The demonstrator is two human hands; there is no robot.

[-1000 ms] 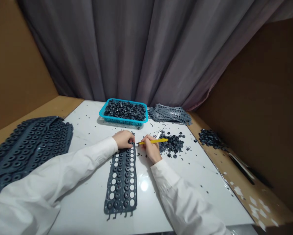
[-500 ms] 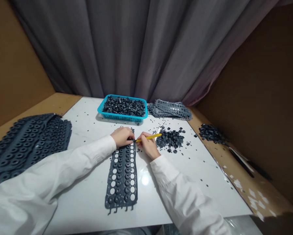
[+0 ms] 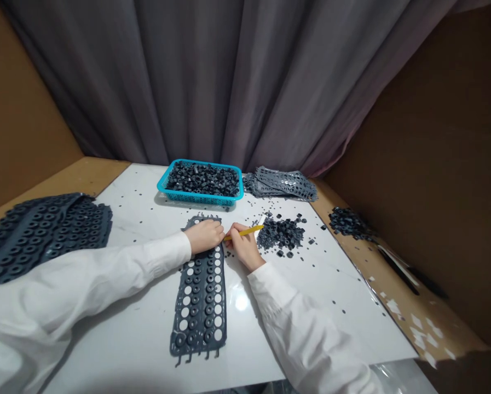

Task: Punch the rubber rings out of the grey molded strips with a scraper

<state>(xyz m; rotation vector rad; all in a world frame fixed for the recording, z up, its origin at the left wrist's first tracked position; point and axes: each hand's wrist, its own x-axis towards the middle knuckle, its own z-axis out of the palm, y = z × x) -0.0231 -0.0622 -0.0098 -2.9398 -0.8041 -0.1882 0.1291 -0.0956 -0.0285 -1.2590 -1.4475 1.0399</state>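
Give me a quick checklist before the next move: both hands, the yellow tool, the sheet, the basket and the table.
1. Left hand on the dark sheet: ok.
2. Right hand gripping the yellow tool: ok.
3. Tool's tip clear of the left fingers: cannot tell; it is close beside them and hard to make out.
4. Blue basket upright, apart from both hands: ok.
5. White table free of loose bits: not ok; a pile lies beside the right hand.

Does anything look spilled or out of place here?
Yes: tiny dark bits lie strewn across the white tabletop, away from the dark pile, and white scraps litter the brown surface at right, looking like stray debris.
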